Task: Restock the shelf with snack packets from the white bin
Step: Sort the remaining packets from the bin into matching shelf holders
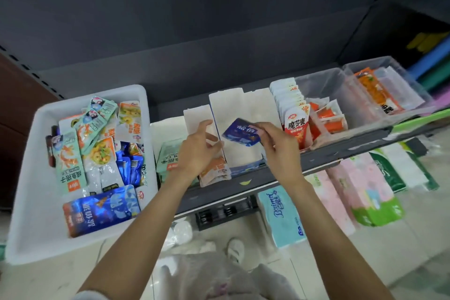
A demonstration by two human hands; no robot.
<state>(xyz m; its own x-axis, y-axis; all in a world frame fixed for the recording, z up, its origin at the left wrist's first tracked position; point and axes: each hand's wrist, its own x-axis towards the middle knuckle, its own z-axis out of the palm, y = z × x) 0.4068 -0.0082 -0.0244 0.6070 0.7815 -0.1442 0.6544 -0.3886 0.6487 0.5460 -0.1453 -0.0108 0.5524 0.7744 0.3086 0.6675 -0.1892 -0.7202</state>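
**Blue packet poised over the open divider slot**

Here the right hand point(275, 146) pinches a blue snack packet point(242, 134) by its right edge, holding it tilted above the white-lined slot point(237, 114) on the shelf point(316, 156). Its long axis runs roughly left to right, so it probably needs turning to drop in lengthwise. The left hand point(198, 151) rests with loosely bent fingers against the white divider point(198, 117) just left of that slot, seemingly steadying it; it holds no packet. The white bin point(31, 178), well to the left, is nearer the left hand and still holds many packets. Readable print: "Beiimei" or similar on a tissue pack point(282, 217) below; red packets point(295, 126) show "魔芋爽".
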